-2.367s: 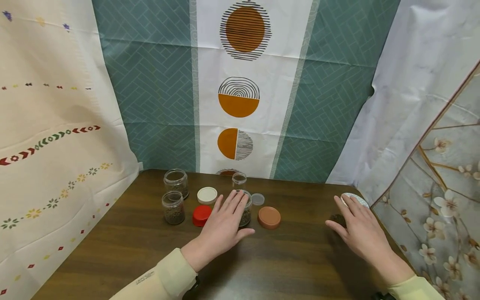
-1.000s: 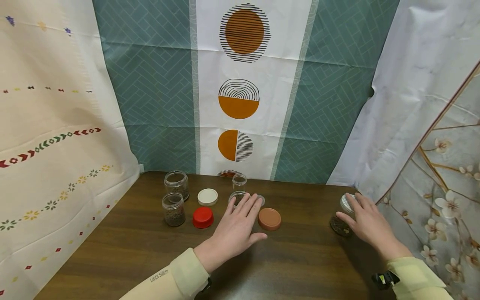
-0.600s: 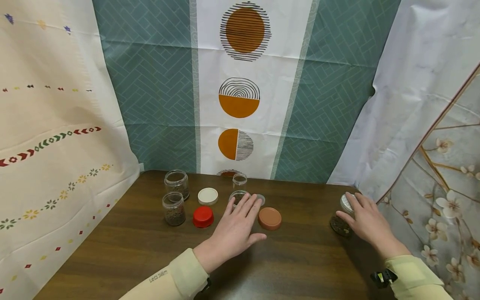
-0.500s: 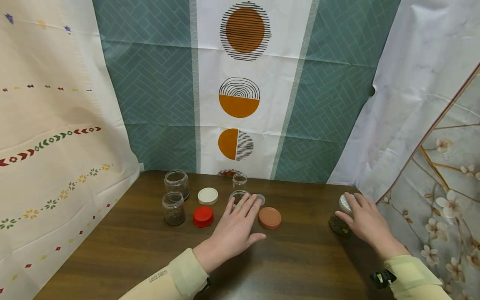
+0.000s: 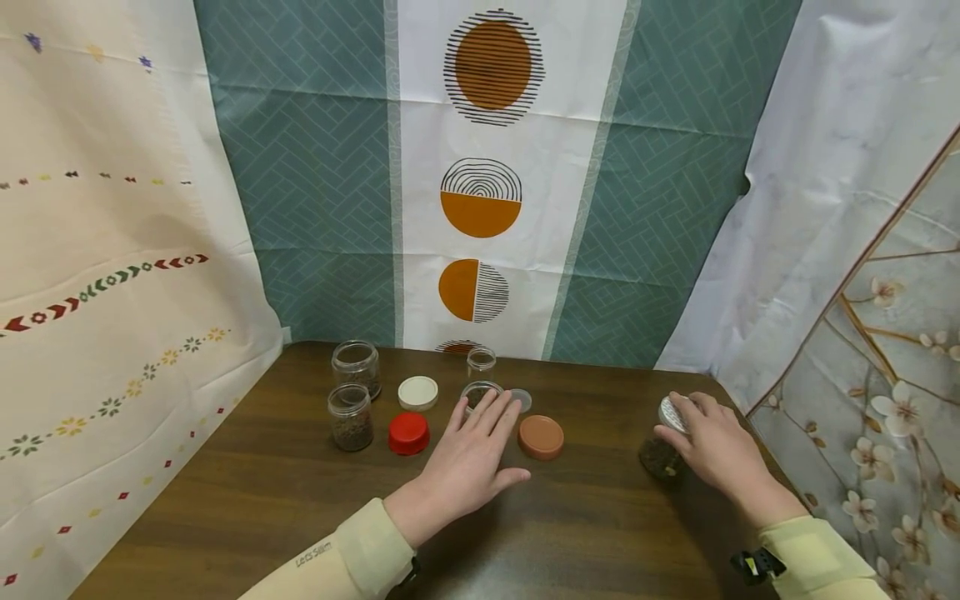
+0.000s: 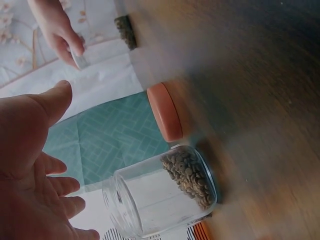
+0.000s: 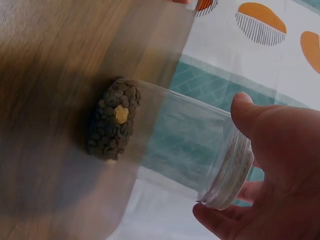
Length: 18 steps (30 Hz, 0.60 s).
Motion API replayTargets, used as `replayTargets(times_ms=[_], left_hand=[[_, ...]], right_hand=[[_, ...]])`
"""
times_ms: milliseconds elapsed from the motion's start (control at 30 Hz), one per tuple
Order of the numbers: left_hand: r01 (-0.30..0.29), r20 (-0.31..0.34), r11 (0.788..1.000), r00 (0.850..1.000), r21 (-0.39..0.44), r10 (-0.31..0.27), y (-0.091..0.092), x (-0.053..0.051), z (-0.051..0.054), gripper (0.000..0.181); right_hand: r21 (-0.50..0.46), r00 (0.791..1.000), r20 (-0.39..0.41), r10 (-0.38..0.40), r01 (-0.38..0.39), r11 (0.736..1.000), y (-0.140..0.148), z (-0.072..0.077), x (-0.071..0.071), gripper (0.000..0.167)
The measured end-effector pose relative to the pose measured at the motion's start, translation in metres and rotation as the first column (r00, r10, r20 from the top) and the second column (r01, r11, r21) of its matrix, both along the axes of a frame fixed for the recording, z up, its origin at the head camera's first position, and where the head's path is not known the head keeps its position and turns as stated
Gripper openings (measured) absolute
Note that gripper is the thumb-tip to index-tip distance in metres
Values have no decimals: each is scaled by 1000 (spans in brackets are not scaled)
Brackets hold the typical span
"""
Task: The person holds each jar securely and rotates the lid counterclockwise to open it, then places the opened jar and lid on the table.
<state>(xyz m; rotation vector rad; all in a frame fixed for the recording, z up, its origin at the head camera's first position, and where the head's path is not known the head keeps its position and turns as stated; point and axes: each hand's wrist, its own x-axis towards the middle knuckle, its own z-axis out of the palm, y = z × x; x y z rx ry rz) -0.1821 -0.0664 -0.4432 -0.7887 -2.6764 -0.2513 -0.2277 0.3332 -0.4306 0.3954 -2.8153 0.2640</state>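
Note:
My right hand [image 5: 716,446] grips a clear jar [image 7: 175,132] around its rim from above, fingers and thumb on opposite sides. Brown pellets [image 7: 112,122] and a yellow star-shaped piece [image 7: 121,114] lie in its bottom; a silvery-white round top [image 5: 672,414] shows between the fingers. Whether the base touches the table cannot be told. My left hand [image 5: 468,462] is held out with spread fingers, holding nothing. Just beyond its fingertips stands an uncapped clear jar [image 6: 150,195] with pellets, partly hidden in the head view. A terracotta-coloured lid [image 5: 541,437] lies to its right.
Two uncapped jars, a rear one [image 5: 356,367] and a front one [image 5: 350,419], stand at the left. Near them lie a cream lid [image 5: 417,392] and a red lid [image 5: 408,433]. A small clear jar [image 5: 481,362] and a translucent lid [image 5: 519,401] are at the back.
My right hand has gone from lying over the jar with straight fingers to gripping its rim, and has shifted left with it. The left hand moved slightly right earlier, then stayed.

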Motion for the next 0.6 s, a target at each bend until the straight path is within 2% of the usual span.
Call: replayTargets(times_ms=[133,300,600], left_hand=[[-5,7,1000,1000,-4,5,-1,1,0,99],[-10,13,1000,1000,-4,10,-2,2,0,99],[4,11,1000,1000,11,-4,-3,3,1,99]], right_hand=[[6,1000,6,0,0,1000,-7,3,4,73],[24,999,2,37,-37,999,-19,8,11,72],[32,997,10,70,-70,997,-37,13,25,70]])
